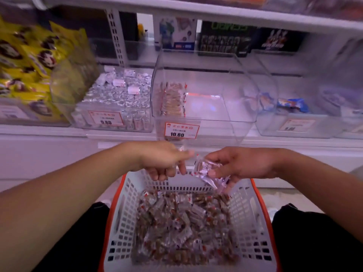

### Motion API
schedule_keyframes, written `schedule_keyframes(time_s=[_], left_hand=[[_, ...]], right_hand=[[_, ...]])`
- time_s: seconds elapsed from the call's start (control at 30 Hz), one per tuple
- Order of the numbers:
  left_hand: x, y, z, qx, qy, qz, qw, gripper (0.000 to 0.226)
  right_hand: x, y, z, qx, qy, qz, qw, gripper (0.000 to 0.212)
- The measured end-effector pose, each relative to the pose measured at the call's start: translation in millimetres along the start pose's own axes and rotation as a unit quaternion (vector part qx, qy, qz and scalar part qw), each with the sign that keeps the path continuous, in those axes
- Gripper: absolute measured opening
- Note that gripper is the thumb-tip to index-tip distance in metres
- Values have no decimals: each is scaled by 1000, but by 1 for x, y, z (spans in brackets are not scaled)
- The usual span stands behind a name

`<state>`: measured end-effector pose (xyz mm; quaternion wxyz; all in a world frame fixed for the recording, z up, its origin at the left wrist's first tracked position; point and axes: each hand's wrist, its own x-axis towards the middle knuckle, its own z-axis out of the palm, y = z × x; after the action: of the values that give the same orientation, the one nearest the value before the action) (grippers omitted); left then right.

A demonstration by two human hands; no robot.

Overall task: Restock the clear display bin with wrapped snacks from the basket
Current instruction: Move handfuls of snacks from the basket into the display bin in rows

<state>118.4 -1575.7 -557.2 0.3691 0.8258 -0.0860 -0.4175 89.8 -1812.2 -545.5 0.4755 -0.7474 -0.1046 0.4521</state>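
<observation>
While the shelf [121,132] ran across the view beyond both hands, the clear display bin [204,99] sat on it straight ahead of the fingertips, nearly bare, with one stack of wrapped snacks [173,99] lined up against its left wall. Below the hands sat the basket [121,213], white mesh with an orange rim, its floor heaped with loose snacks [184,228].

The right hand [243,163] held a small bunch of clear-wrapped pieces [208,169], its fingers curled round them, with some wrappers hanging down past the fingertips. The left hand [165,160] met it just beside, thumb and fingers curled as if pinching a wrapper at the bunch's edge; blur made it hard to tell how much it held.

These packets looked light, small and slick, the film crinkly and soft round a firmer core. A loose bunch would likely shed pieces, so gripping across the packet bodies, not the trailing wrapper ends, seemed the safer hold.
</observation>
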Motion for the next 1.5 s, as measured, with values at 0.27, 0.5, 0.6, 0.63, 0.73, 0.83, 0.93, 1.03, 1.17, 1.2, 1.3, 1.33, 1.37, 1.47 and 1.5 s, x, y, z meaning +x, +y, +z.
schedule_keyframes(time_s=[0.27,0.5,0.6,0.63,0.73,0.83,0.93,1.03,1.17,1.2,1.3,1.33,1.37,1.47,1.5], left_hand=[[-13,35,-19,-192,-99,123,969,74],[-16,54,-20,-264,-115,172,942,53],[-20,57,-21,-317,-126,174,924,46],[-21,57,-21,-326,-130,172,920,45],[-24,58,-20,-318,-140,165,923,49],[-25,57,-18,-282,-132,174,934,36],[-28,57,-14,-236,-114,177,949,28],[-27,55,-12,-203,-88,164,961,31],[-28,57,-11,-146,-53,154,976,27],[-28,58,-10,-129,-45,151,979,29],[-27,61,-10,-104,-2,141,984,54],[-26,61,-11,-102,8,140,985,61],[-25,61,-13,-100,16,142,985,66],[-28,62,-22,-111,-22,169,979,67],[-30,63,-26,-136,-42,184,973,66]], right_hand=[[-31,-54,-15,-255,243,-229,908,31],[-31,-50,-17,-164,305,-270,898,58],[-29,-44,-16,-111,347,-297,883,64],[-29,-43,-16,-91,350,-307,880,63],[-27,-39,-10,-55,338,-321,883,59],[-23,-37,-3,-82,341,-313,882,64],[-18,-38,3,-119,330,-306,885,74],[-11,-36,9,-181,322,-307,877,75],[-9,-39,8,-188,321,-317,872,70],[-10,-41,6,-182,312,-317,877,69],[-14,-46,0,-223,290,-305,879,54],[-14,-47,-1,-237,287,-302,878,49],[-15,-48,0,-244,285,-300,877,45],[-15,-51,0,-245,294,-303,873,40],[-15,-52,0,-236,303,-310,870,38]])
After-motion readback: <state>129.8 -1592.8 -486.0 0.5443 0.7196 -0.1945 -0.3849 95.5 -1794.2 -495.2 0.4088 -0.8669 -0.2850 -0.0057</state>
